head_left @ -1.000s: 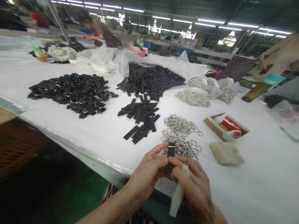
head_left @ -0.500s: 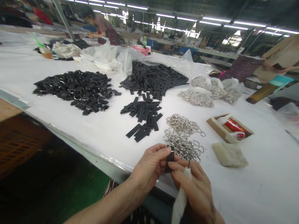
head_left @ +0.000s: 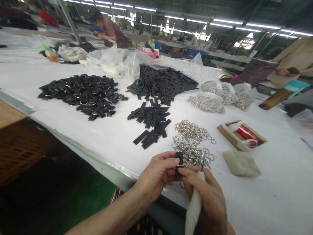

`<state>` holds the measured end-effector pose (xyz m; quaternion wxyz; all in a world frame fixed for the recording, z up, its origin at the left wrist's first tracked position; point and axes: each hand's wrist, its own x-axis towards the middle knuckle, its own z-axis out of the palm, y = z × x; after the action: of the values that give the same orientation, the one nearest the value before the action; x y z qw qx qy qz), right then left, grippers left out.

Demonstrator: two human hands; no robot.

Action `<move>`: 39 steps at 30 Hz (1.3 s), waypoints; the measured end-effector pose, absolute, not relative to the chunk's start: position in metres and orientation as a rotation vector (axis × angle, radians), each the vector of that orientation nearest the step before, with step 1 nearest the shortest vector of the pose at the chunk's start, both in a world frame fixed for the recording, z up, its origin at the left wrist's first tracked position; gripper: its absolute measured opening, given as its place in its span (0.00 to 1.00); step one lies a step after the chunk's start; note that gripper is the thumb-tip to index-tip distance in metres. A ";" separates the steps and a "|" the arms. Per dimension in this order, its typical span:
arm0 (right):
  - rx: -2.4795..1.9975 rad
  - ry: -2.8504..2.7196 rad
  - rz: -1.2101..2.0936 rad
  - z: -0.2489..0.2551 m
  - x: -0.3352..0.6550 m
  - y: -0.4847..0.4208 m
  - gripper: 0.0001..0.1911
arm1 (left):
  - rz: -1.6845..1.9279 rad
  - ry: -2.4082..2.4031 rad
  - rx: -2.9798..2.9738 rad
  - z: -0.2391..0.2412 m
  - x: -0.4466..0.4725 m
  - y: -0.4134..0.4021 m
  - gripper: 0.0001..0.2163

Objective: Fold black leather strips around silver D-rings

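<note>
My left hand [head_left: 155, 173] pinches a short black strap [head_left: 179, 157] between thumb and fingers. A metal ring [head_left: 181, 165] crosses the strap near its middle. My right hand [head_left: 211, 195] grips an awl-like tool by its white wrapped handle [head_left: 194, 209], while its thumb and forefinger touch the strap's lower part. The tool's thin metal shaft [head_left: 202, 164] points up and away; its tip is hard to tell from the rings behind. Just beyond my hands lies a heap of loose metal rings [head_left: 188, 151]. Several black strips [head_left: 153, 119] lie further left.
Black pieces with rings [head_left: 83, 94] form a pile at left, and a larger strip heap [head_left: 163, 81] sits behind. Bagged rings [head_left: 206, 102], an open box [head_left: 230, 137] and a pale block [head_left: 241, 163] are at right. The table edge [head_left: 97, 155] runs below. Two people stand beyond.
More of the strap's top now stands above my left thumb, and the ring shows lower on it. My right hand and the tool have shifted slightly right.
</note>
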<state>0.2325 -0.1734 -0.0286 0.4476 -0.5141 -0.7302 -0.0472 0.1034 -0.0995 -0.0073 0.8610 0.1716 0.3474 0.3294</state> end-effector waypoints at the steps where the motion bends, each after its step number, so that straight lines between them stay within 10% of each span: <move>1: -1.290 -1.759 -0.083 -0.031 0.232 -0.174 0.12 | 0.688 0.740 0.367 -0.007 0.104 -0.100 0.12; 39: -1.420 -1.069 0.504 -0.022 0.215 -0.163 0.06 | 0.782 0.900 1.174 0.001 0.100 -0.119 0.08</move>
<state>0.2154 -0.1628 -0.0216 0.6027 -0.6132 -0.4618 0.2177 0.0999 -0.1194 0.0006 0.6698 0.5209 0.3995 0.3471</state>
